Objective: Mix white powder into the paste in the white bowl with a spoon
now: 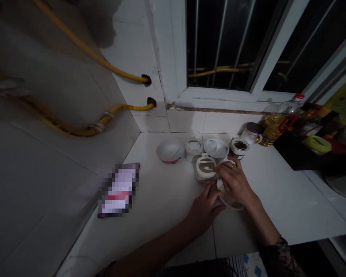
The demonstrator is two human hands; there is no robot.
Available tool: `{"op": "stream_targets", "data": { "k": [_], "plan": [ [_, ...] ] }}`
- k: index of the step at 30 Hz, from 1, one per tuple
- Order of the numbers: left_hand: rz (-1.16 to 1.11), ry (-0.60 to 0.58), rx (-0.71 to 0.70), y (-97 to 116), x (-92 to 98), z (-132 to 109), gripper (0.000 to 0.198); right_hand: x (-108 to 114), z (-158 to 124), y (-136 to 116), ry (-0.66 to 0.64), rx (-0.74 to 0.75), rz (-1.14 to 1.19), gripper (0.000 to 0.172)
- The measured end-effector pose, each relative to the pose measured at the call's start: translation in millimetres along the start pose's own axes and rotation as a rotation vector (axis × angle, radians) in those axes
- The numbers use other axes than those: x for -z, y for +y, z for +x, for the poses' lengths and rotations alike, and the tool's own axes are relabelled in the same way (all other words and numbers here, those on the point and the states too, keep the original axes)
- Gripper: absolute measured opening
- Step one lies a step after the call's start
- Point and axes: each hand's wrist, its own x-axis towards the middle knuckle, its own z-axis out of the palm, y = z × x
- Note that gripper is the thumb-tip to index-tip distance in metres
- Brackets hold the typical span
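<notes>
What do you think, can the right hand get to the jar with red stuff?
Probably yes. The right hand is curled over a pale bowl, and the open jar of dark red bits sits just beyond its fingertips, nothing between them. It would likely need to let go first.

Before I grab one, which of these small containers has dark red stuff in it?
The open jar at the back, right of the white bowl: it shows dark red pieces; the others look pale inside.

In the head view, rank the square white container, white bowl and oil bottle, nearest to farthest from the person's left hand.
From the left hand:
1. Square white container, straight ahead.
2. White bowl, ahead leftward.
3. Oil bottle, far right.
</notes>
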Motion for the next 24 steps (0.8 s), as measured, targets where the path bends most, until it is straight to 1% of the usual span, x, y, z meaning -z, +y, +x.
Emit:
{"op": "stream_targets", "data": {
  "k": [1,3,6,7,9,10,12,15,17,20,24],
  "plan": [
    [0.001,-0.004,0.002,0.2,0.4,-0.1,0.025,1.0,-0.1,0.0,0.006,-0.002,0.001,0.032],
    [0.001,-0.012,0.004,1.0,1.5,-0.2,0.025,4.6,-1.5,1.2,0.09,-0.06,0.058,0.028],
    [0.002,-0.016,0.007,1.8,2.5,-0.2,0.027,13.4,-8.6,6.7,0.261,-0.276,0.173,0.018],
    [0.005,-0.017,0.01,1.7,2.6,-0.2,0.027,16.7,-12.2,9.4,0.293,-0.361,0.199,0.017],
    [0.01,-0.021,0.018,1.3,2.1,-0.2,0.026,22.6,-20.0,15.7,0.307,-0.495,0.227,0.019],
    [0.012,-0.023,0.024,1.1,1.8,-0.2,0.026,24.9,-23.8,19.1,0.291,-0.532,0.233,0.021],
    [0.013,-0.026,0.04,0.6,1.3,-0.2,0.026,27.6,-30.0,25.7,0.22,-0.551,0.224,0.021],
    [0.008,-0.024,0.051,0.2,1.0,-0.2,0.027,27.1,-34.5,33.3,0.069,-0.495,0.172,0.019],
    [0.004,-0.015,0.042,-0.1,1.2,-0.2,0.027,25.3,-34.6,35.2,-0.001,-0.454,0.135,0.019],
    [0.007,-0.011,0.03,-0.3,1.3,-0.5,0.027,22.1,-31.9,31.8,-0.077,-0.441,0.135,0.02],
    [-0.002,-0.008,0.026,-0.2,0.8,-1.2,0.026,17.4,-26.8,21.1,-0.177,-0.475,0.249,0.019]
  ]
}}
